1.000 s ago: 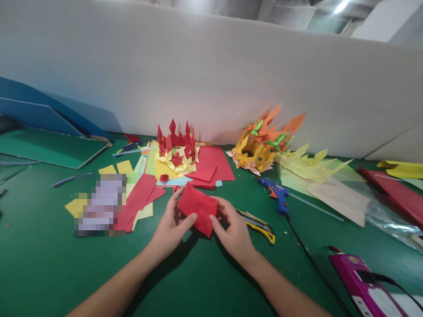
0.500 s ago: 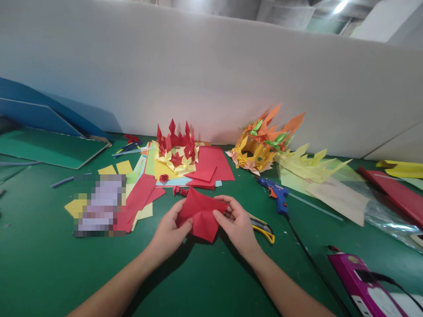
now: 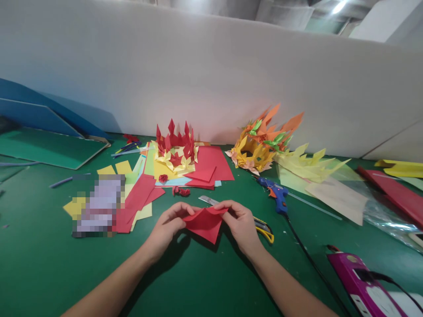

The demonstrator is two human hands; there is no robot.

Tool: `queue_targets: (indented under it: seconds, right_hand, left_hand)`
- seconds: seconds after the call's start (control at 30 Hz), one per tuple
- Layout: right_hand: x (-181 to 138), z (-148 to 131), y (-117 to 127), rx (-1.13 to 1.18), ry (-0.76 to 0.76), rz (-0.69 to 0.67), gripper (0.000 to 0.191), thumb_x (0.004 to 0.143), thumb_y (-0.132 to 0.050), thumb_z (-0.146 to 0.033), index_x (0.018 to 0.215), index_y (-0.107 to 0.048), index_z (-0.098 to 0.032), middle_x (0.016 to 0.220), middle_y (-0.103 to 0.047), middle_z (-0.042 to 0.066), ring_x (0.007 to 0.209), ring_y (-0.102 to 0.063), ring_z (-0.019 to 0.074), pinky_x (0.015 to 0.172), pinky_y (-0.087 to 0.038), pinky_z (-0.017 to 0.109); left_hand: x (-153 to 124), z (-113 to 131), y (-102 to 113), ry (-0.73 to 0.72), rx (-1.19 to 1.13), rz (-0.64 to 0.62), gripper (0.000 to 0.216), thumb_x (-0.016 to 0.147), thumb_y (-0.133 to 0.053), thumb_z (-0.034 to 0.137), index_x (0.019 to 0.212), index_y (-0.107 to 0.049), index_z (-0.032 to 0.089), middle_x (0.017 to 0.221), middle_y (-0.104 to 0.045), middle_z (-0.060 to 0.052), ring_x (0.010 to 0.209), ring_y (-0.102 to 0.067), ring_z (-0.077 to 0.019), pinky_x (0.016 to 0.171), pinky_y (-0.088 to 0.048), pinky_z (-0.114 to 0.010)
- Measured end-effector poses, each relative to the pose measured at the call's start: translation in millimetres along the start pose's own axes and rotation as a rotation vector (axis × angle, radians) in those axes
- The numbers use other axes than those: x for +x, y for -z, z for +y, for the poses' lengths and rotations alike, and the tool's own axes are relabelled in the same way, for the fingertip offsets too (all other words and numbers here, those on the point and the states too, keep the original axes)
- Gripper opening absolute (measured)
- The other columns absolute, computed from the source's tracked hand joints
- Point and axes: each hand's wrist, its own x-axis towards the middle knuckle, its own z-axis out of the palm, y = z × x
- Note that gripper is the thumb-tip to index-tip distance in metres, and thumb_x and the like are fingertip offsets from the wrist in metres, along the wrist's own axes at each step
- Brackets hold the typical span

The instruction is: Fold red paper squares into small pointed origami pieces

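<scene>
Between my two hands is a creased piece of red paper (image 3: pixel 205 225), its upper edge bent and one corner pointing down toward me. My left hand (image 3: pixel 170 226) pinches its left corner, and my right hand (image 3: pixel 238 222) pinches the right corner. Just behind the paper lies a yellow utility knife (image 3: pixel 264 231) with its blade out, its middle hidden by my right hand. Small red paper flowers (image 3: pixel 180 191) rest on the green table (image 3: pixel 194 281) beyond my fingers.
A red and yellow paper crown (image 3: pixel 176 147) stands on coloured sheets at the back. Orange paper crowns (image 3: pixel 253 154) are to its right. A blue glue gun (image 3: pixel 279 197) lies nearer, its cord running to a magenta power strip (image 3: pixel 355 277). Red paper strips (image 3: pixel 137 202) are at left.
The red paper, spread flat toward me before, is now folding, its top edge bent over. My hands have shifted to its two side corners, and the knife's blade has come into view.
</scene>
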Motion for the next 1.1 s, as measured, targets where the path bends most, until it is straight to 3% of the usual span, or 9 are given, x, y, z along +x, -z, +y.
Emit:
queue_targets:
  seconds: [0.07,0.17,0.3,0.43,0.63,0.73,0.83,0.97,1.1]
  right_hand:
    - [-1,-2,0,0.033,0.015,-0.011,0.006,0.067,-0.060,-0.020,0.066,-0.067,-0.021,0.071,-0.070,0.001,0.071,-0.063,0.0176,0.069,-0.051,0.031]
    - [-3,-4,-1,0.081,0.056,-0.036,0.010,0.066,-0.060,-0.016,0.065,-0.067,-0.022,0.075,-0.072,0.001,0.076,-0.066,0.0182,0.075,-0.052,0.032]
    - [-5,-6,-3,0.064,0.116,-0.058,0.013,0.069,-0.059,-0.013,0.067,-0.069,-0.022,0.081,-0.074,0.003,0.083,-0.067,0.0193,0.083,-0.050,0.036]
    - [-7,-6,-2,0.025,0.145,-0.097,0.014,0.072,-0.057,-0.014,0.069,-0.068,-0.022,0.085,-0.074,0.004,0.088,-0.067,0.0204,0.086,-0.050,0.038]
    - [-6,-7,4,-0.005,0.282,-0.209,0.019,0.078,-0.049,-0.017,0.080,-0.068,-0.022,0.099,-0.071,0.006,0.099,-0.063,0.0221,0.090,-0.047,0.040]
    - [-6,-10,3,-0.133,0.382,-0.107,0.015,0.081,-0.052,-0.021,0.082,-0.067,-0.023,0.093,-0.070,0.005,0.093,-0.063,0.0217,0.085,-0.047,0.040]
    - [-8,-14,0,-0.369,0.514,0.008,0.010,0.079,-0.061,-0.019,0.083,-0.068,-0.025,0.088,-0.069,0.004,0.088,-0.060,0.0212,0.081,-0.047,0.039]
    - [-12,-16,-3,-0.588,0.669,0.057,0.010,0.080,-0.064,-0.018,0.080,-0.070,-0.026,0.091,-0.066,0.004,0.090,-0.057,0.0212,0.080,-0.045,0.039]
    - [-14,-16,-5,-0.641,0.726,0.062,0.010,0.080,-0.065,-0.019,0.084,-0.069,-0.027,0.082,-0.066,0.002,0.081,-0.056,0.0194,0.076,-0.044,0.037]
  left_hand:
    - [-1,3,0,0.029,-0.026,-0.030,0.009,0.067,-0.060,0.029,0.068,-0.060,0.019,0.094,-0.069,-0.006,0.073,-0.061,-0.0175,0.065,-0.046,-0.028]
    - [0,3,1,0.053,0.006,-0.021,0.027,0.072,-0.061,0.045,0.066,-0.059,0.018,0.090,-0.068,-0.006,0.065,-0.058,-0.0149,0.058,-0.044,-0.026]
    - [2,-2,2,0.024,0.135,0.027,0.024,0.063,-0.074,0.036,0.075,-0.063,0.019,0.072,-0.064,0.001,0.063,-0.055,-0.0123,0.060,-0.042,-0.023]
    - [3,-4,2,0.031,0.199,0.037,0.022,0.064,-0.073,0.033,0.080,-0.067,0.019,0.071,-0.065,0.000,0.064,-0.056,-0.0133,0.062,-0.043,-0.025]
    - [1,0,0,-0.020,0.303,0.110,0.020,0.063,-0.070,0.037,0.068,-0.066,0.017,0.064,-0.063,0.001,0.059,-0.055,-0.0135,0.058,-0.043,-0.025]
    - [1,-2,-2,-0.046,0.295,0.125,0.020,0.064,-0.069,0.037,0.068,-0.065,0.018,0.062,-0.061,0.001,0.058,-0.055,-0.0135,0.057,-0.045,-0.026]
    - [1,-6,-2,-0.160,0.323,0.140,0.014,0.065,-0.066,0.032,0.066,-0.066,0.019,0.070,-0.062,-0.002,0.065,-0.057,-0.0154,0.059,-0.049,-0.028]
    - [1,-9,-1,-0.359,0.406,0.188,0.006,0.066,-0.066,0.026,0.063,-0.070,0.022,0.083,-0.061,-0.004,0.077,-0.060,-0.0178,0.066,-0.052,-0.031]
    - [0,-10,-1,-0.459,0.460,0.221,0.007,0.068,-0.066,0.023,0.063,-0.071,0.024,0.076,-0.061,-0.002,0.074,-0.060,-0.0164,0.069,-0.052,-0.031]
